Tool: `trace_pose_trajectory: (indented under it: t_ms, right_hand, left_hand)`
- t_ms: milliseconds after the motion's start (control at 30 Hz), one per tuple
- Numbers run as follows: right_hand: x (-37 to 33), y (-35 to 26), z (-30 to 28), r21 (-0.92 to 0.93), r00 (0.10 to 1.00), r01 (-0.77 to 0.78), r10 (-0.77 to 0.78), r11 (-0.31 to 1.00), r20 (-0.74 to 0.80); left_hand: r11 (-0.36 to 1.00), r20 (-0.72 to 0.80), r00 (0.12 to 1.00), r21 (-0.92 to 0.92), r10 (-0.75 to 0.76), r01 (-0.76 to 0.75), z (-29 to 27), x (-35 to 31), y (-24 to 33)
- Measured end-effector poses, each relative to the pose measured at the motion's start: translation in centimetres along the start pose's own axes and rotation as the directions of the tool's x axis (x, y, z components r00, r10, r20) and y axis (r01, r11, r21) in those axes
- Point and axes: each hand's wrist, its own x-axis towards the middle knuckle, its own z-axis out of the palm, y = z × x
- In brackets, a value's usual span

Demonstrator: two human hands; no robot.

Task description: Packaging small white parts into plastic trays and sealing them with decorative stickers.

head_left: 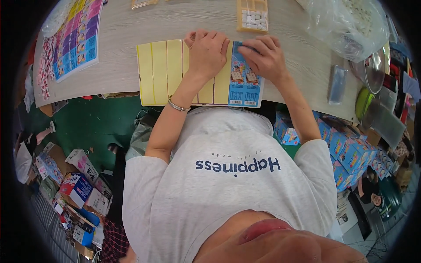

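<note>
A label sheet [160,74] lies at the near edge of the table in front of me. Most of it is bare yellow backing divided by thin coloured lines. Two blue printed labels [244,90] remain side by side near its right end. My left hand [207,55] rests across the sheet, its fingers curled at the far edge. At the top of the blue labels, my right hand [265,57] has its fingers bent together on a label's upper end. The fingertips partly hide how that end is held.
Colourful label sheets [81,41] lie stacked at the left beside red-and-white scraps [46,65]. Beyond my hands stands a yellow tray [240,22] with small white pieces. At the right are a clear plastic bag [346,28] and a transparent case [337,85]. Blue boxes [348,151] are piled below.
</note>
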Motion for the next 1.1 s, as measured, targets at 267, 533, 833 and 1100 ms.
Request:
trace_pose_trajectory:
  t_ms: [267,533,833,1100]
  right_hand:
    - [0.2,0.5,0.6,-0.034,0.998,0.058,-0.059,0.998,-0.021]
    - [0.2,0.5,0.8,-0.036,0.999,-0.034,0.033,0.999,-0.017]
    - [1.2,0.4,0.8,0.062,0.992,-0.119,0.121,0.991,-0.035]
    - [2.0,-0.2,-4.7,0.057,0.964,0.064,-0.077,0.996,0.254]
  left_hand:
    - [1.000,-0.060,0.998,-0.019,0.015,-0.016,0.3,0.1,0.3]
    - [0.999,-0.059,0.998,0.033,0.010,-0.008,0.5,-0.4,0.3]
    - [0.994,-0.089,0.996,0.107,0.021,-0.011,0.9,-0.6,0.0]
    - [0.991,-0.098,0.994,0.129,0.040,-0.027,1.1,-0.3,0.4]
